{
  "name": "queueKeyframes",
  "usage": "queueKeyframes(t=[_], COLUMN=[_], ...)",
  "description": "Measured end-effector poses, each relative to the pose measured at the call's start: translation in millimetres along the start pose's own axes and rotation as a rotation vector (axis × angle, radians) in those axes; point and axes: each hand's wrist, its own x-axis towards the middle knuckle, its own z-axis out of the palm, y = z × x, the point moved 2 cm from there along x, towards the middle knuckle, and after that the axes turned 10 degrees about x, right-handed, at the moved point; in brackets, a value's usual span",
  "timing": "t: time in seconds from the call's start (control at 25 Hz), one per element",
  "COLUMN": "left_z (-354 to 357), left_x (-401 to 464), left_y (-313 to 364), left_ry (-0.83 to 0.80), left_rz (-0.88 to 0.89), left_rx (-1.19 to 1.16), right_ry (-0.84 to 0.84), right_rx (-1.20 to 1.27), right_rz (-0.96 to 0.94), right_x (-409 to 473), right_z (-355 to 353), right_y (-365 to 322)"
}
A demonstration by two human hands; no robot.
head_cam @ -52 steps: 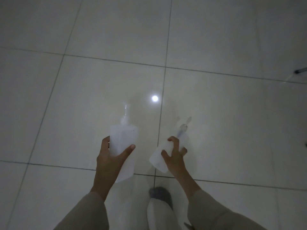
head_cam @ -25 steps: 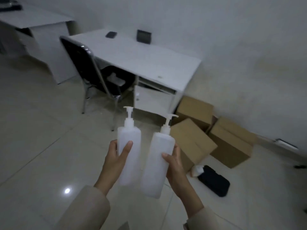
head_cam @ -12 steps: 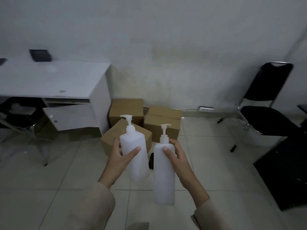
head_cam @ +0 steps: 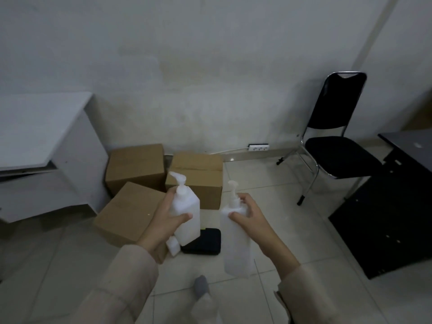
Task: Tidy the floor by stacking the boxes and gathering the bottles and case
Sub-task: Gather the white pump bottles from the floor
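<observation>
My left hand (head_cam: 161,220) grips a white pump bottle (head_cam: 188,211) held upright in the air. My right hand (head_cam: 253,218) grips a second, taller white pump bottle (head_cam: 237,249) beside it. Below them on the tiled floor lies a black case (head_cam: 207,242), partly hidden by the left bottle. A small white bottle (head_cam: 173,247) lies on the floor just left of the case. Three brown cardboard boxes stand near the wall: one at the back left (head_cam: 135,167), one at the back right (head_cam: 198,174), one in front (head_cam: 126,212), tilted against them.
A white desk (head_cam: 44,141) stands at the left against the wall. A black folding chair (head_cam: 336,141) stands at the right, with a dark low table (head_cam: 397,195) beside it. A power strip (head_cam: 258,148) lies at the wall base. My socked foot (head_cam: 202,286) shows below.
I lifted both bottles from the floor and turned toward the boxes. Over the last half second I have come nearer to the boxes and case, with the bottles slightly farther apart.
</observation>
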Motion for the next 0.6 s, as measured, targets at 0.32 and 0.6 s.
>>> queueKeyframes(t=[0.32,0.6], left_z=[-4.6,6.4], left_x=[150.0,240.4], left_y=[39.0,49.5], left_ry=[0.050,0.122], left_rz=[-0.116,-0.137], left_rx=[-0.300,-0.157], right_ry=[0.042,-0.048], right_rx=[-0.034,-0.179], right_rz=[-0.026,-0.128], right_x=[160.2,256.7], right_z=[-12.8,-32.6], right_y=[-34.5,-55.9])
